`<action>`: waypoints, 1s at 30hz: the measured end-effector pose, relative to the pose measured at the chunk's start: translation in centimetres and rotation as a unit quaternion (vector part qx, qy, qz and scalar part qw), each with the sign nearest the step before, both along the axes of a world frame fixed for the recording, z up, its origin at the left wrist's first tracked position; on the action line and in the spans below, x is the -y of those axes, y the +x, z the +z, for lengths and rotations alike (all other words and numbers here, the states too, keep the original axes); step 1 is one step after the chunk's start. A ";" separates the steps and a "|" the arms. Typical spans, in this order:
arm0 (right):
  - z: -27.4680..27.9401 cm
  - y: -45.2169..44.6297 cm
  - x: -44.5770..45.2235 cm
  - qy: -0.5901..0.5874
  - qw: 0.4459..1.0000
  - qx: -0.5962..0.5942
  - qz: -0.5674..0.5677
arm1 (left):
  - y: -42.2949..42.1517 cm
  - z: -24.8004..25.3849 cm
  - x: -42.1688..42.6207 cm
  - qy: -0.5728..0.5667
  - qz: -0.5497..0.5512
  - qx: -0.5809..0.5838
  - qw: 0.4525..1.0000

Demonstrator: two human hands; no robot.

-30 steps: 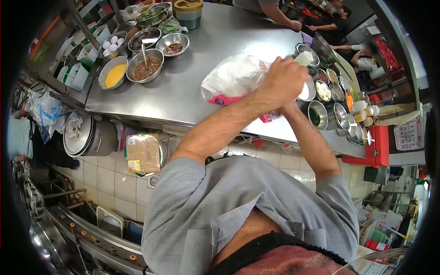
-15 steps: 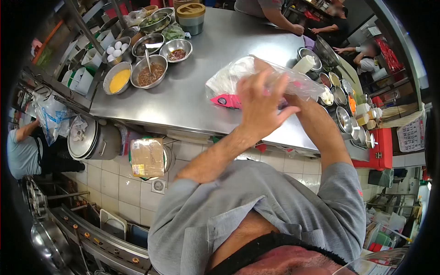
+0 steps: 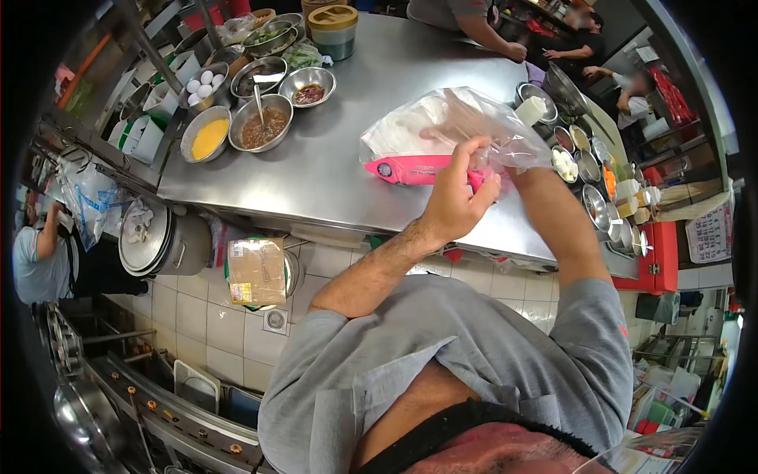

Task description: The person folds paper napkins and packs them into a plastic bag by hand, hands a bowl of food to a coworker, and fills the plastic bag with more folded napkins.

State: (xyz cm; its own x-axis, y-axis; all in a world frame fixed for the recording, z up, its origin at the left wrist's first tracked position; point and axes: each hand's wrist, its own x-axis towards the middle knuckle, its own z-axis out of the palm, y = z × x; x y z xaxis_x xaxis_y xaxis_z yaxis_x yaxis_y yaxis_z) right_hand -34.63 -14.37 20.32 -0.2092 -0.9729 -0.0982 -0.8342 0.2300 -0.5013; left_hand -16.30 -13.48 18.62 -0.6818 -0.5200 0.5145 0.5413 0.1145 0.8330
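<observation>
A clear plastic bag [image 3: 517, 146] with white contents and a bright pink printed strip [image 3: 410, 168] lies on the steel table [image 3: 316, 178]. My left hand [image 3: 459, 189] is at the bag's near side, fingers and thumb closed around a fold of the plastic. Seen hazily through the film, my right hand [image 3: 464, 122] is inside the bag with its fingers apart, and its wrist comes out at the bag's right end. Whether its fingertips touch the white contents is unclear.
Bowls with yellow liquid [image 3: 209, 138], brown sauce [image 3: 263, 128] and eggs [image 3: 205, 85] stand at the left. Small metal containers and a white bottle [image 3: 530, 110] line the right side. Co-workers [image 3: 466, 20] are beyond the table and at far left [image 3: 47, 253].
My hands were together near the bag's right end. My right hand has since gone into the bag, which is spread wider, and my left hand has moved lower left and closed on the plastic.
</observation>
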 end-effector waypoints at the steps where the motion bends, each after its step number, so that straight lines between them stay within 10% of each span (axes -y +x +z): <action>1: 0.4 -0.6 -0.9 -0.026 0.996 0.076 0.041 | 0.1 0.1 0.0 -0.033 0.014 0.002 0.999; 6: 1.0 -2.1 -4.9 -0.080 0.767 0.630 0.096 | -0.8 0.0 0.3 -0.005 0.017 -0.033 0.999; 7: 0.7 -2.7 -5.3 -0.103 0.956 0.264 0.071 | -0.9 0.1 0.5 -0.012 0.024 -0.041 0.999; 8: 0.5 -3.1 -5.4 -0.109 0.983 -0.147 0.034 | -0.8 0.2 0.6 -0.012 0.024 -0.042 0.999; 12: 2.0 -0.2 -6.2 0.024 0.985 -0.170 -0.008 | -0.8 0.5 0.2 0.022 -0.027 -0.012 0.999; 15: -2.5 -2.3 -5.9 -0.093 0.978 0.183 0.032 | -0.7 0.8 -0.5 0.013 -0.043 0.005 0.999; 19: -3.6 -0.2 -2.5 -0.057 0.991 -0.100 0.062 | -0.7 1.1 0.5 -0.026 -0.037 0.008 0.999; 25: -1.2 -0.5 -2.3 0.085 0.987 -0.077 0.115 | -2.7 -6.5 15.9 -0.091 0.200 0.040 0.975; 30: -2.0 0.8 -2.6 0.047 0.948 -0.277 0.151 | -5.2 -18.2 20.5 0.148 0.000 0.243 0.959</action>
